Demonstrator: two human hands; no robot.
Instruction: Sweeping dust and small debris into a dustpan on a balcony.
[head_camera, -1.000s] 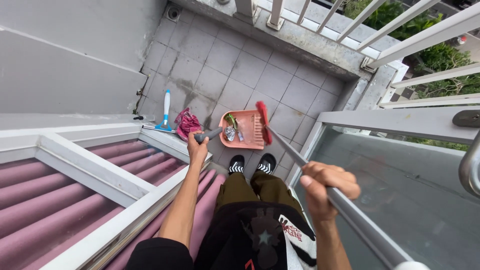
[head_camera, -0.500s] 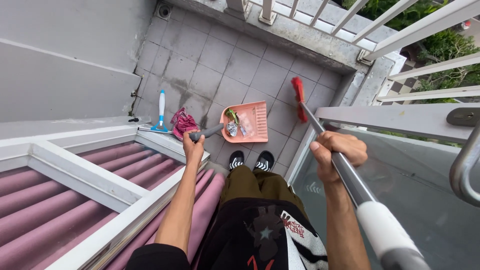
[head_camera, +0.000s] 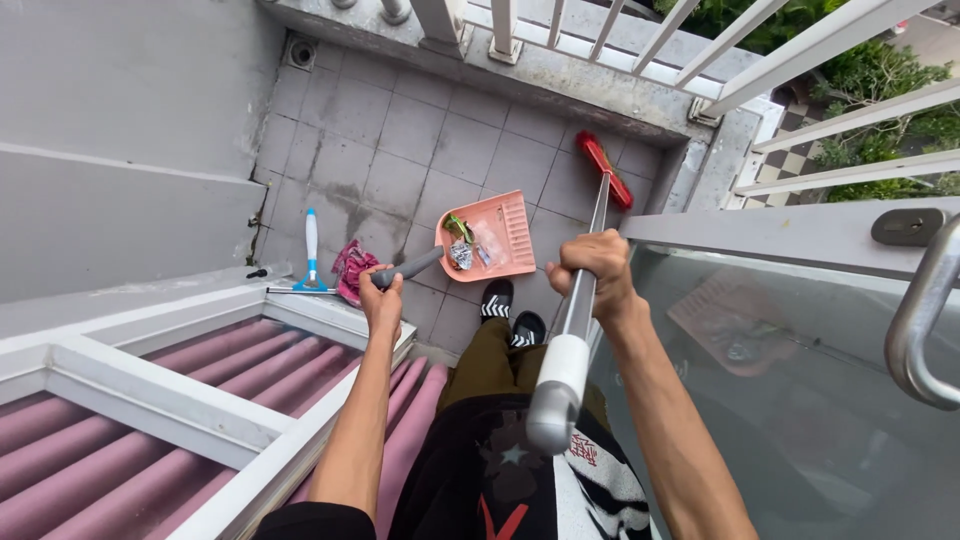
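your left hand is clenched around the grey handle of the salmon-pink dustpan, which sits low over the grey tiled floor just beyond your black-and-white shoes. in the pan lie a few bits of rubbish: something green, a crumpled silvery scrap and a clear wrapper. your right hand is closed tight on the metal pole of the broom, whose red brush head rests at the far right of the floor, near the foot of the white railing. the broom and the dustpan are apart. to the left of the pan, by the window frame, a pink rag lies just beside a small blue-and-white brush. on your right stands a glass door with a metal pull handle.
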